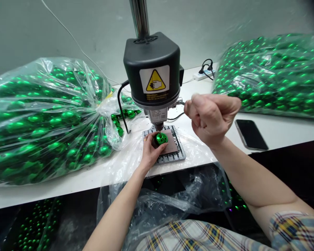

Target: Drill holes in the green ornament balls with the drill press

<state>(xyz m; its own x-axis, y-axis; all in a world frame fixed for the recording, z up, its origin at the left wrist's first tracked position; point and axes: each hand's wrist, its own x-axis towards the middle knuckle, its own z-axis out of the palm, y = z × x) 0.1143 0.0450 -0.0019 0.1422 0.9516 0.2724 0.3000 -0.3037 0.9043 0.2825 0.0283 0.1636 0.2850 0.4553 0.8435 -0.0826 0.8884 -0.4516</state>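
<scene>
My left hand holds a shiny green ball between thumb and fingers, under the chuck of a small bench drill press. The bit meets the top of the ball, though I cannot make out how deep it is. Beneath the ball lies a pinkish pad on the slotted metal base. Raised at the machine's right side, my right hand is closed in a fist around the end of the feed lever, most of which the fingers hide.
Clear bags of green balls lie on the left and right. A phone rests near the table's right front edge. Behind is a power strip. Clear plastic sheeting hangs off the front edge.
</scene>
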